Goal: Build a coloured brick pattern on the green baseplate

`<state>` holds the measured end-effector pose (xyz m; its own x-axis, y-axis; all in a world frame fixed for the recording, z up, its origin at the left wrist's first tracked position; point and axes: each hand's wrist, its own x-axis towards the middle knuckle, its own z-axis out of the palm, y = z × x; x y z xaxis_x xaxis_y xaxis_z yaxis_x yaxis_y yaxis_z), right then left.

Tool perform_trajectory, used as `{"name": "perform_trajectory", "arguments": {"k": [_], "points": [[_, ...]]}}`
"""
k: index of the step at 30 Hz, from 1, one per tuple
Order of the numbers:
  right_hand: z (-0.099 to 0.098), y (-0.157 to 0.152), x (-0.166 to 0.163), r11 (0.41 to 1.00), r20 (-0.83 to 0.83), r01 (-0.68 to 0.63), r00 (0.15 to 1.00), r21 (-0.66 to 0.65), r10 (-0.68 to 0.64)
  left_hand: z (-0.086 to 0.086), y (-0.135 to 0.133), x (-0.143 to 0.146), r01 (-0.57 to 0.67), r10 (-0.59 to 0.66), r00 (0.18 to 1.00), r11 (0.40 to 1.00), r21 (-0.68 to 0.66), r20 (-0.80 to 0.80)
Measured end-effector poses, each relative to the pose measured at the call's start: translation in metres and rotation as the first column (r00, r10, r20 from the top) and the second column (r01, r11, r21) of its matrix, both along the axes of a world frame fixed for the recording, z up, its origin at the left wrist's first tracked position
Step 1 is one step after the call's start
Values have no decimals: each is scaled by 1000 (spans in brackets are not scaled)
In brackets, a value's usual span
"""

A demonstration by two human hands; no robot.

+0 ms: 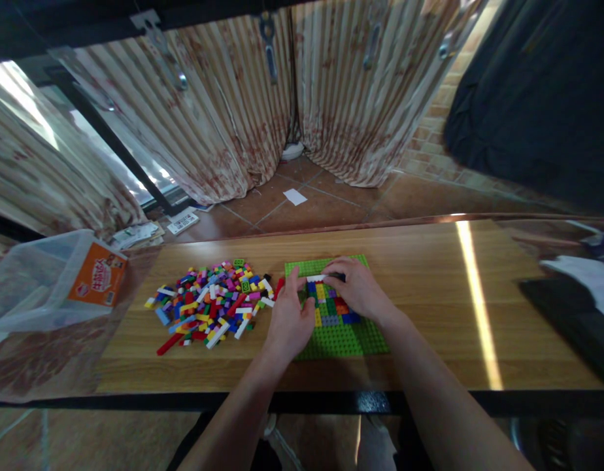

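A green studded baseplate (341, 347) lies on the table, with a block of coloured toy bricks (330, 304) pressed on its middle. Along the far side of that block runs a white brick (315, 279). My right hand (357, 286) reaches over the far right part of the plate, its fingers closed around a black brick (338, 276) at the white one's right end. My left hand (291, 319) rests over the plate's left edge, thumb and forefinger apart, with nothing visible between them. Close by its outer side is a red brick (279, 286), partly hidden.
A wide pile of loose bricks (211, 304) covers the left part of the wooden table (429, 275). A clear plastic box (42, 275) with an orange label stands beyond the table's left end. Dark and white items (576, 314) lie at the right end.
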<state>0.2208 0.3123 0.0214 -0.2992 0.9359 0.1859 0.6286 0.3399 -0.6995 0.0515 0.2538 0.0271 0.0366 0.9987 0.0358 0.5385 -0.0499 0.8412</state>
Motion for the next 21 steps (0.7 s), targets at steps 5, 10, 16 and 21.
{"name": "perform_trajectory", "arguments": {"k": [5,10,16,21], "points": [[7,-1,13,999,-92,37,995,10,-36,1,-1,0,0,0,1000,1000,-1,-6],[6,0,44,991,-48,129,990,-22,-130,1,-2,0,7,-6,998,1000,17,-59],[-1,-1,56,990,43,103,994,-95,-99,2,0,9,128,-79,930,985,115,-359],[0,-1,51,989,63,96,994,-111,-90,3,3,17,205,-95,825,969,140,-557]]}}
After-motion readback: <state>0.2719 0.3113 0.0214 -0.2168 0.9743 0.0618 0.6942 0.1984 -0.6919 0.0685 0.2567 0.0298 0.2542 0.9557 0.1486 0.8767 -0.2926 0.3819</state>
